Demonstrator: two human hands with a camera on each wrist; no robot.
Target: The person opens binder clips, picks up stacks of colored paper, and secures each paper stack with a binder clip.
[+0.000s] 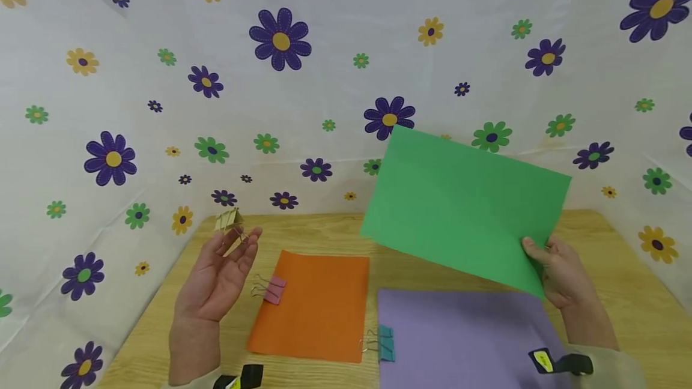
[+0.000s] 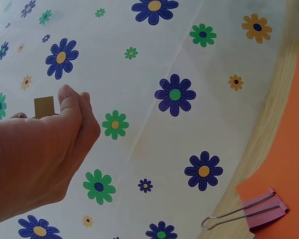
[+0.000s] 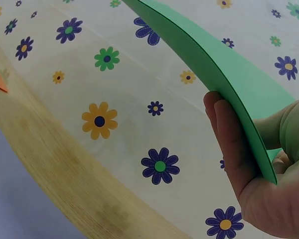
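Above the table's left side, my left hand (image 1: 218, 278) holds a gold binder clip (image 1: 229, 219) by its wire handles at the fingertips. In the left wrist view only part of the gold clip (image 2: 44, 106) shows behind the hand (image 2: 45, 149). My right hand (image 1: 564, 272) pinches a stack of green paper (image 1: 465, 209) at its lower right corner, thumb in front and fingers behind. The green sheets (image 3: 224, 84) are raised off the table and bend slightly in the right wrist view.
Orange paper (image 1: 319, 311) with a pink binder clip (image 1: 275, 290) on its left edge lies on the wooden table (image 1: 303, 233). Purple paper (image 1: 459, 341) with a teal binder clip (image 1: 386, 343) lies to its right. A flowered cloth (image 1: 335, 35) hangs behind.
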